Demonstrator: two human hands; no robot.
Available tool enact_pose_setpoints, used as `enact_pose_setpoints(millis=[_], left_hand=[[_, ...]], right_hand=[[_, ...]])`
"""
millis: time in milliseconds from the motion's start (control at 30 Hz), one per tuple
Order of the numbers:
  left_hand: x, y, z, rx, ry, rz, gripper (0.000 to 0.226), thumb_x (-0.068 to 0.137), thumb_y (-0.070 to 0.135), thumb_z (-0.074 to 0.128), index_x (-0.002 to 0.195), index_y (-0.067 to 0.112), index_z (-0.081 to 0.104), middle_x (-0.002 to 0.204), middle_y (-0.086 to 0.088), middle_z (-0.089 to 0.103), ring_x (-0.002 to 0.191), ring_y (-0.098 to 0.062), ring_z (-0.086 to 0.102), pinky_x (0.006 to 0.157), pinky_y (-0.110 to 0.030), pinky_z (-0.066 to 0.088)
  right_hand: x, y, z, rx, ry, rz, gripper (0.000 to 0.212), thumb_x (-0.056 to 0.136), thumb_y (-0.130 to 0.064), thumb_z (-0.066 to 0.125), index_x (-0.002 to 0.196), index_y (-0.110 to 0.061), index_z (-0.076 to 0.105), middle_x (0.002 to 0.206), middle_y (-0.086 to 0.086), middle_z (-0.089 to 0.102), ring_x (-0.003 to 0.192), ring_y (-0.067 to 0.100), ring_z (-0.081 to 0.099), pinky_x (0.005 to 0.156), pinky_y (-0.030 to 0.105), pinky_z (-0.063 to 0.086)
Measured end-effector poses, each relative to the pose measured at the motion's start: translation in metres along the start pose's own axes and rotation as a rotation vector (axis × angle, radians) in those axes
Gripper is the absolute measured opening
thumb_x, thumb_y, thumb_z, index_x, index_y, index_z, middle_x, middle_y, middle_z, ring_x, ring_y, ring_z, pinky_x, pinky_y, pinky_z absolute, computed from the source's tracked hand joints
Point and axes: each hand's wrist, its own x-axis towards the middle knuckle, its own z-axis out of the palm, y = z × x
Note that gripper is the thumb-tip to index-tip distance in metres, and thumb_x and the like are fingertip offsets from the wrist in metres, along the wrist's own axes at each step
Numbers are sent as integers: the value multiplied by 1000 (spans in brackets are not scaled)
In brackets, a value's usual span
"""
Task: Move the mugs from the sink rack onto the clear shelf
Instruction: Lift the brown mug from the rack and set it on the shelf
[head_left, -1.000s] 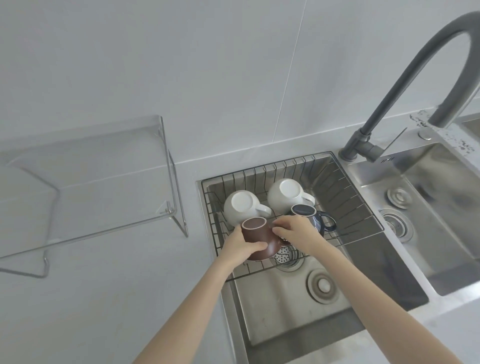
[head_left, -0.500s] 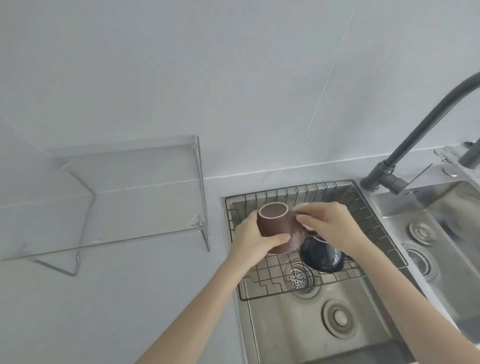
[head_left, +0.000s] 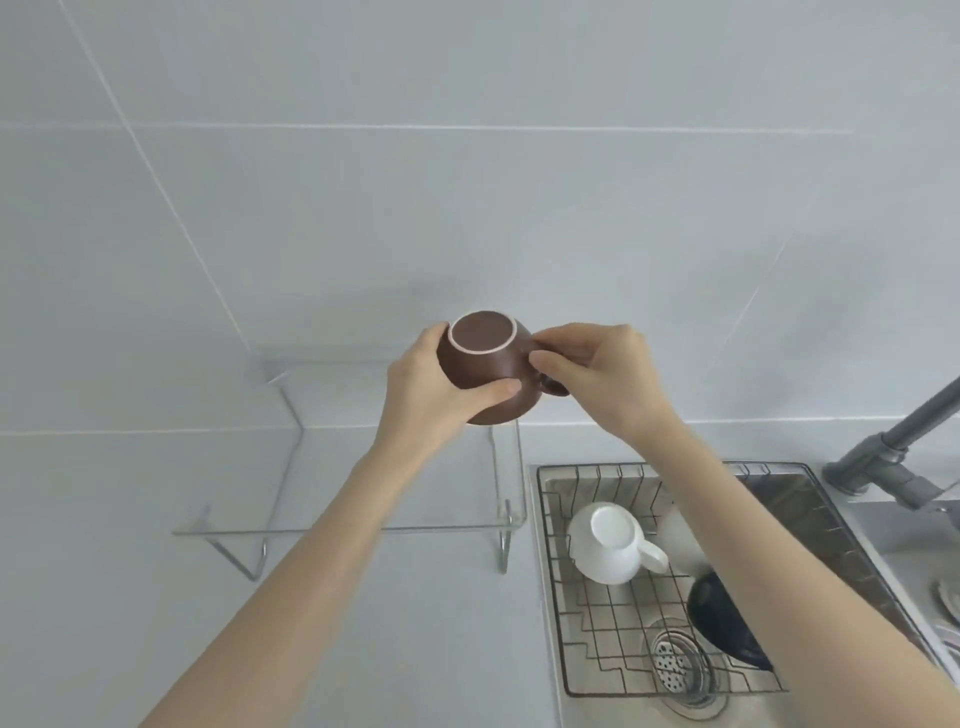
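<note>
Both hands hold a brown mug (head_left: 485, 364) upside down, its pale-rimmed base facing me, above the right end of the clear shelf (head_left: 332, 467). My left hand (head_left: 436, 395) wraps its body; my right hand (head_left: 597, 374) pinches its handle. In the wire sink rack (head_left: 613, 644) a white mug (head_left: 608, 545) lies upside down with its handle to the right. A dark blue mug (head_left: 722, 618) lies beside it, partly hidden by my right forearm. A second white mug (head_left: 678, 535) behind that arm shows only as a blur.
The clear shelf stands on the grey counter (head_left: 130, 597) against the tiled wall, left of the steel sink. A grey faucet (head_left: 893, 452) rises at the right edge. A round drain strainer (head_left: 675, 665) sits under the rack.
Both hands lifted the brown mug out of the rack and carried it up and left over the shelf. The view swung left, so the sink sits at the lower right.
</note>
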Motion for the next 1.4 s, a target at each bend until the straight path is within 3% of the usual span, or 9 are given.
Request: enact_pose_setpoints(millis=[233, 567, 733, 1000, 1067, 1133, 1233, 1300, 1400], left_hand=[[38, -54, -26, 37, -79, -86, 79, 47, 31, 86, 117, 21, 52, 114, 6, 63, 109, -13, 59, 91, -28, 47], [57, -89, -15, 6, -132, -101, 78, 52, 21, 87, 121, 20, 51, 115, 6, 62, 110, -14, 58, 90, -25, 46], [58, -89, -11, 19, -138, -85, 82, 54, 23, 86, 126, 18, 48, 119, 5, 61, 110, -13, 57, 89, -23, 43], [53, -85, -10, 62, -168, -104, 77, 60, 20, 83, 127, 20, 44, 116, 8, 56, 110, -13, 52, 88, -23, 39], [52, -79, -8, 170, -190, -65, 74, 65, 20, 79, 128, 17, 42, 122, 3, 54, 118, -17, 49, 89, -23, 36], [49, -71, -3, 368, -173, 4, 83, 70, 24, 74, 138, 11, 29, 144, -8, 38, 136, -24, 33, 103, -29, 32], [32, -51, 15, 445, -73, 144, 80, 74, 26, 68, 141, 11, 26, 152, -11, 26, 141, -26, 25, 110, -31, 25], [16, -35, 31, 398, -44, 243, 68, 77, 25, 66, 136, 11, 35, 146, -9, 37, 136, -24, 32, 105, -25, 26], [-9, -20, 61, 364, -99, 342, 60, 78, 24, 64, 133, 12, 42, 141, -7, 43, 132, -22, 39, 103, -26, 32]], right_hand=[[24, 21, 60, 59, -1, 108, 12, 77, -5, 64, 87, -6, 71, 82, 18, 74, 73, 33, 69, 76, 49, 56], [33, 44, 78, -3, 5, 169, 14, 78, -6, 63, 91, -5, 69, 84, 16, 74, 78, 28, 70, 78, 44, 57], [35, 50, 74, 24, 2, 179, 14, 78, -4, 64, 91, -5, 69, 77, 6, 69, 75, 24, 70, 65, 14, 55], [34, 50, 70, 32, -57, 165, 16, 79, -7, 63, 94, -6, 69, 86, 5, 69, 70, 3, 62, 56, 1, 44], [34, 49, 66, 35, -88, 176, 20, 82, -10, 60, 101, -7, 67, 92, 5, 69, 76, 7, 62, 58, -1, 43], [33, 50, 59, 35, -94, 199, 26, 84, -15, 57, 110, -12, 62, 100, 3, 68, 88, 10, 61, 72, 2, 45], [23, 52, 39, 81, -66, 231, 33, 85, -18, 54, 118, -17, 56, 100, -1, 67, 99, 16, 61, 94, 27, 47], [11, 52, 20, 109, -44, 237, 31, 86, -18, 53, 117, -18, 56, 96, 1, 67, 99, 22, 63, 93, 36, 49], [-9, 57, -16, 93, -9, 257, 21, 87, -15, 52, 106, -15, 62, 92, 4, 68, 86, 20, 67, 82, 35, 51]])
